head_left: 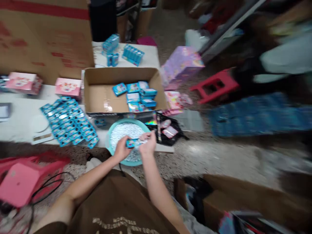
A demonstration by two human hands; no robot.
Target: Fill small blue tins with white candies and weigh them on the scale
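A small blue box (131, 143) is gripped in my left hand (122, 148), lying on its side above a turquoise basin (110, 130). Small white pieces (125, 130) fill the basin; their exact kind is too blurred to tell. Close to the box's right end, my right hand (148, 143) is closed with its fingertips pinched together. Something pale shows at those fingertips, too small to make out. Just behind the basin stands an open cardboard carton (99, 97) with several blue boxes (133, 97) inside, mostly toward its right.
Rows of blue boxes (70, 122) cover the table left of the basin, beside a white scale (41, 130). Pink boxes (68, 87) stand behind them. A black bag (168, 133) lies to the right. Red stools (216, 85) and a pink one (19, 185) stand on the floor.
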